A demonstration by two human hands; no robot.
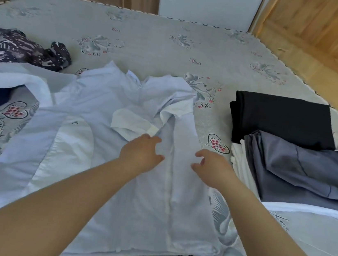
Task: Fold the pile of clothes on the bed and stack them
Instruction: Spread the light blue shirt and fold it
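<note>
**Head view: shirt half folded, hands on the right panel**

Head view is filled by a pale blue shirt (102, 140) spread front-up on the bed (154, 40), collar away from the person. Its right side has been turned inward, the sleeve laid across the chest; the left side is still spread out. The left hand (142, 153) and the right hand (212, 169) are set on the folded panel — fingers loosely bent, nothing gripped. Folded clothes are stacked to the right: black (283, 119), grey (300, 168), white (242, 165). A dark patterned garment (19, 48) lies unfolded at far left. Smoothing appears to be in hand; next, the left side must be grasped and folded inward — evenly, without creasing.
</note>
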